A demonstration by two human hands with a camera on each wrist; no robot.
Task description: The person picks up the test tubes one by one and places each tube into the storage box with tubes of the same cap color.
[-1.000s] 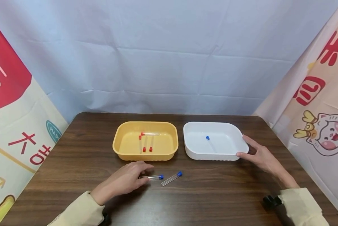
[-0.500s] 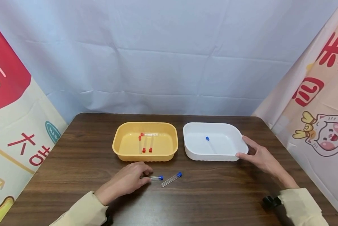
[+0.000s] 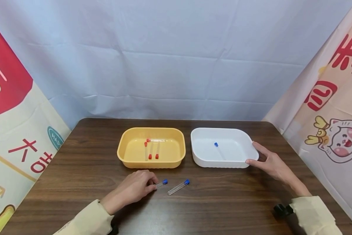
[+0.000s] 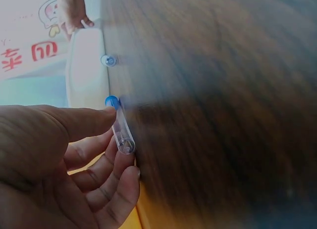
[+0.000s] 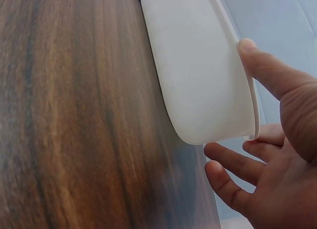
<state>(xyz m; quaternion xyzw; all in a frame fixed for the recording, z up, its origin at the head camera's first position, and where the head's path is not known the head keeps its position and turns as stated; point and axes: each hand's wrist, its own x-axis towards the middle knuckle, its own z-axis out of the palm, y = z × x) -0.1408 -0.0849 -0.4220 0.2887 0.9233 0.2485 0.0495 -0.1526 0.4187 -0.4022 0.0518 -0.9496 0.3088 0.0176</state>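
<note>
My left hand (image 3: 132, 188) pinches a clear test tube (image 4: 122, 127) with a blue cap between thumb and fingers, low over the table in front of the yellow tray (image 3: 167, 164). Just right of it lies a second blue-capped test tube (image 3: 178, 187), its cap pointing to the back right. My right hand (image 3: 270, 164) holds the right end of the white tray (image 3: 220, 164), thumb on the rim (image 5: 252, 98) and fingers at the end wall. Inside that tray rests one blue-capped tube (image 3: 219, 150).
Several red-capped test tubes (image 3: 156, 150) lie in the yellow tray, which stands left of the white one. Both trays sit on a dark wooden table (image 3: 211, 205). Behind the table hangs a pale cloth (image 3: 176, 65), with printed banners at both sides.
My left fingers have closed on the blue-capped tube, and its cap end has shifted left and tilted up slightly. The right hand and both trays have stayed put.
</note>
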